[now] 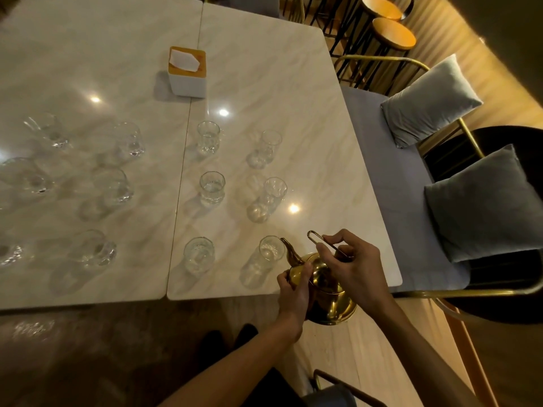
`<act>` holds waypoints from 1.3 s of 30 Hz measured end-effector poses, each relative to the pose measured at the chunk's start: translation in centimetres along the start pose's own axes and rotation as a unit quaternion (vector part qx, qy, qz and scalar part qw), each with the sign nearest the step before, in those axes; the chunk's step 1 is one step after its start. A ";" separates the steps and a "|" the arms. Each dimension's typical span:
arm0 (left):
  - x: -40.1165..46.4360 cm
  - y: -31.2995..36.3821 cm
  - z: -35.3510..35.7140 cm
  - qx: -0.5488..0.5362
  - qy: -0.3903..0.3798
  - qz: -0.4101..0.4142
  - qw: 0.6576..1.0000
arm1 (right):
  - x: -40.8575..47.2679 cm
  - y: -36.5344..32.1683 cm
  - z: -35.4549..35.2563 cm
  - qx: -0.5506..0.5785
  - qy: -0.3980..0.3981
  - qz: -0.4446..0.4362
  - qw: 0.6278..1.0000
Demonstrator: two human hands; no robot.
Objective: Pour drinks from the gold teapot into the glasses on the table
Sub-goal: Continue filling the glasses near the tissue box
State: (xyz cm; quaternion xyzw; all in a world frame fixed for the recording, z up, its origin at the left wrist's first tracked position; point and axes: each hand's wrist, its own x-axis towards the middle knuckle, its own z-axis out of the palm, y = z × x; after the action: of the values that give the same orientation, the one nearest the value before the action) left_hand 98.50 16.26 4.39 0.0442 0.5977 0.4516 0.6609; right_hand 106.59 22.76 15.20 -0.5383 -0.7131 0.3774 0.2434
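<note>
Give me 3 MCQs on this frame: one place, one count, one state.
1. Where does the tissue box stand?
A. far part of the table, beyond the glasses
B. on the bench
C. beside the teapot

2. How many grey cushions lie on the bench?
A. one
B. two
C. four

3. How is the gold teapot held?
A. resting flat on the table
B. tipped, spout over a glass
C. upside down

Answers: 1 A, it sits past all the glass rows. 2 B, two show along the bench. 3 B, the right hand grips the handle and the left hand steadies the body.
</note>
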 end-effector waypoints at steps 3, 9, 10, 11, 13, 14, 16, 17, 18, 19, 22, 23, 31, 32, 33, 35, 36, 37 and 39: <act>0.1 0.3 0.1 0.002 -0.003 -0.039 0.999 | 0.7 -0.2 0.1 -0.032 -0.013 -0.004 0.999; 0.5 0.0 0.2 -0.009 -0.016 -0.075 0.997 | 1.4 -1.0 0.1 -0.064 -0.042 0.018 0.997; 0.4 0.0 0.2 -0.015 -0.024 -0.082 0.996 | 1.5 -1.1 0.2 -0.070 -0.044 0.020 0.996; 0.4 -0.1 0.2 -0.022 -0.030 -0.090 0.995 | 1.5 -1.3 0.3 -0.074 -0.047 0.022 0.996; 0.4 -0.3 0.2 -0.038 -0.037 -0.104 0.993 | 1.6 -1.6 0.3 -0.078 -0.056 0.028 0.995; 0.3 -0.3 0.1 -0.045 -0.040 -0.112 0.992 | 1.6 -1.7 0.4 -0.083 -0.059 0.029 0.994; 0.3 -0.4 0.1 -0.050 -0.043 -0.127 0.990 | 1.7 -2.0 0.4 -0.098 -0.062 0.030 0.993; 0.3 -0.4 0.2 -0.054 -0.046 -0.132 0.989 | 1.8 -2.0 0.4 -0.103 -0.064 0.031 0.992; 0.3 -0.3 0.2 -0.059 -0.050 -0.138 0.987 | 1.9 -2.1 0.4 -0.105 -0.066 0.033 0.992; 0.3 -0.4 0.1 -0.064 -0.053 -0.143 0.986 | 2.0 -2.1 0.5 -0.105 -0.068 0.035 0.991; 0.5 -0.7 0.1 -0.078 -0.064 -0.154 0.983 | 2.1 -2.1 0.5 -0.110 -0.072 0.037 0.991; 0.7 -0.9 0.0 -0.080 -0.071 -0.154 0.982 | 2.2 -2.2 0.6 -0.112 -0.073 0.038 0.990; 2.1 -1.9 -0.7 -0.069 -0.110 -0.155 0.979 | 2.9 -2.5 0.9 -0.142 -0.069 0.041 0.987; 2.2 -2.0 -0.7 -0.073 -0.116 -0.155 0.978 | 2.9 -2.6 1.0 -0.146 -0.067 0.041 0.986; 2.3 -2.0 -0.8 -0.076 -0.122 -0.156 0.977 | 3.0 -2.6 1.0 -0.149 -0.065 0.042 0.986; 2.8 -2.3 -1.0 -0.081 -0.138 -0.161 0.974 | 3.0 -2.8 1.0 -0.154 -0.066 0.042 0.985; 2.9 -2.3 -1.0 -0.081 -0.145 -0.160 0.973 | 3.0 -2.9 1.0 -0.156 -0.066 0.041 0.985; 3.3 -2.5 -0.9 -0.080 -0.151 -0.161 0.972 | 3.0 -3.0 1.0 -0.158 -0.067 0.040 0.984; 3.6 -2.6 -0.9 -0.082 -0.164 -0.160 0.970 | 3.0 -3.3 1.0 -0.161 -0.068 0.037 0.984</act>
State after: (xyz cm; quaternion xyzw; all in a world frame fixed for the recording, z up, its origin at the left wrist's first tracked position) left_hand 98.75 16.67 -0.12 -0.0328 0.4412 0.3736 0.8153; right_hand 103.04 24.86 17.05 -0.5700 -0.7587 0.3021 0.0903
